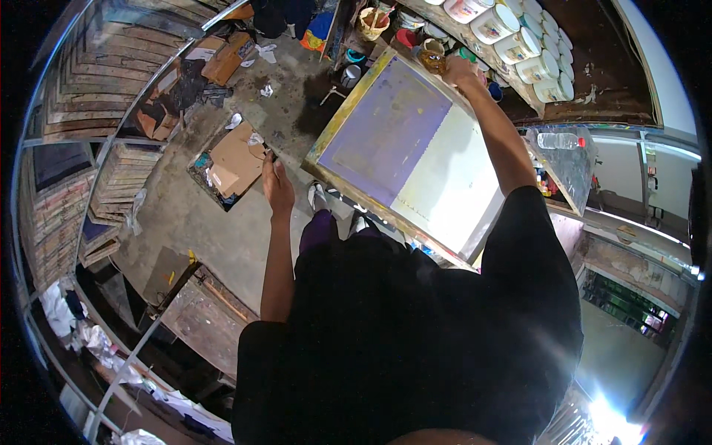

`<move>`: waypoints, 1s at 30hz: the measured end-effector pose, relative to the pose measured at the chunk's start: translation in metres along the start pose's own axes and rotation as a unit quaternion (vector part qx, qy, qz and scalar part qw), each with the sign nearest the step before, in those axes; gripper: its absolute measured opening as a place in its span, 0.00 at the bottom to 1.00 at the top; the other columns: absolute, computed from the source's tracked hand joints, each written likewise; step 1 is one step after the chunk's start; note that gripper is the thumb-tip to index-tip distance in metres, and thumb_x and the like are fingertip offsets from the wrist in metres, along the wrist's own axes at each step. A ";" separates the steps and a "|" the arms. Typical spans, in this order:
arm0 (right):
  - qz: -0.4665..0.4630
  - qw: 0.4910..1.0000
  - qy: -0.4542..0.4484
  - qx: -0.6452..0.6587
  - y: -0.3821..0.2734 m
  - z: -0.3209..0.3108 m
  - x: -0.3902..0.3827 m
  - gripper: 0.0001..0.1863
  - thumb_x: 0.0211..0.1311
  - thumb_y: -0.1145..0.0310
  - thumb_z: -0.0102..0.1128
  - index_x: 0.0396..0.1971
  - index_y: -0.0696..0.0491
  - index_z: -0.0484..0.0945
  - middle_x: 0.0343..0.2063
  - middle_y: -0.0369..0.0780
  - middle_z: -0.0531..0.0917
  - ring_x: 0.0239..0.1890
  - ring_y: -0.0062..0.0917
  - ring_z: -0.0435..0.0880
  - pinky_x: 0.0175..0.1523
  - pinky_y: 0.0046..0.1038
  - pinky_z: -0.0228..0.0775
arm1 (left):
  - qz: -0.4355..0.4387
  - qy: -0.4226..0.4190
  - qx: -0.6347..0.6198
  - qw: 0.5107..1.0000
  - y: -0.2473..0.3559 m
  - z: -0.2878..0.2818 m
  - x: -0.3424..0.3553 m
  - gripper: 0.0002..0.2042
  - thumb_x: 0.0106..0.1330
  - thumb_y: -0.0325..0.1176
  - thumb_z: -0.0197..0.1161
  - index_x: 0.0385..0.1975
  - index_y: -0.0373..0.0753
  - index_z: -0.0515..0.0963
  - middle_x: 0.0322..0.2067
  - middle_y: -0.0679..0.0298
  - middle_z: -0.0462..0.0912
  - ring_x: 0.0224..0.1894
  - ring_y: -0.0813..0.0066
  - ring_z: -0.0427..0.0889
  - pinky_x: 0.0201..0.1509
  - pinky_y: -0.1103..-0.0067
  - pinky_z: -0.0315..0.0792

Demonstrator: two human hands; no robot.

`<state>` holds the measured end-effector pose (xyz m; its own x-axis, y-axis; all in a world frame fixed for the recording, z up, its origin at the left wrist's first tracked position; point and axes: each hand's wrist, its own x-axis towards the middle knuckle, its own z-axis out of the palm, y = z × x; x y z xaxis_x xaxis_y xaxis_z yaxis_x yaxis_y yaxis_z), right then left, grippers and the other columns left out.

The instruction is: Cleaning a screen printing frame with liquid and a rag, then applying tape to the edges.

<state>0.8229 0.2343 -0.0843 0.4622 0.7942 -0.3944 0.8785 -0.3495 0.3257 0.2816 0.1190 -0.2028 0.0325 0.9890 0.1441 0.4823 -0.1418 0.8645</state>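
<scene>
My right hand (461, 74) reaches over the far right corner of a work table (324, 148). Its fingers are closed at the side of an amber see-through jar (432, 61); part of the grip is hidden. The table top carries a purple panel (389, 126) on its left and a pale panel (452, 178) on its right, bright with glare. Lower down on the left, my left hand (278, 187) hangs in the air with its fingers stretched out and nothing seen in it. Below it on the floor stands an open box (236, 165) with cardboard pieces inside.
Several white tubs (493, 26) fill a shelf beyond the table. A plastic bottle (560, 141) lies on a side surface at right. Wooden frames (122, 178) are stacked along the left. A wooden bench (208, 319) stands lower left. Paper scraps (266, 90) litter the floor.
</scene>
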 end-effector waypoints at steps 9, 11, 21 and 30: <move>0.034 0.999 -0.024 0.008 -0.007 -0.025 -0.088 0.23 0.49 0.62 0.64 0.49 0.47 0.81 0.50 0.40 0.83 0.54 0.35 0.81 0.54 0.43 0.72 | -0.016 -0.013 -0.029 0.999 0.001 0.005 -0.008 0.24 0.78 0.45 0.43 0.61 0.29 0.67 0.60 0.49 0.72 0.61 0.60 0.72 0.64 0.73 0.64; 0.067 0.997 -0.003 0.038 0.003 -0.009 -0.096 0.23 0.47 0.63 0.63 0.47 0.47 0.82 0.51 0.42 0.82 0.56 0.34 0.80 0.55 0.40 0.74 | -0.017 -0.019 -0.031 0.999 0.002 0.006 -0.006 0.24 0.78 0.45 0.44 0.61 0.29 0.67 0.60 0.49 0.71 0.61 0.59 0.71 0.65 0.72 0.63; 0.144 0.982 -0.055 0.105 0.030 0.045 -0.138 0.27 0.49 0.58 0.63 0.53 0.47 0.79 0.50 0.40 0.83 0.54 0.36 0.81 0.54 0.39 0.74 | -0.026 -0.065 -0.057 0.996 0.006 0.008 0.002 0.25 0.78 0.45 0.43 0.61 0.29 0.67 0.60 0.47 0.71 0.61 0.58 0.71 0.64 0.71 0.65; 0.128 0.895 -0.185 0.386 0.068 0.127 -0.159 0.26 0.49 0.49 0.65 0.47 0.48 0.81 0.45 0.38 0.84 0.41 0.33 0.85 0.51 0.39 0.75 | 0.022 -0.072 -0.017 0.997 0.011 0.011 0.013 0.21 0.77 0.37 0.41 0.60 0.30 0.68 0.58 0.44 0.72 0.58 0.52 0.74 0.61 0.68 0.67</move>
<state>0.8245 0.0211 -0.1083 0.5425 0.4702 -0.6961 0.4947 -0.8486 -0.1877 0.2965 0.1310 -0.1966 0.1784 0.9774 0.1132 0.4479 -0.1831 0.8751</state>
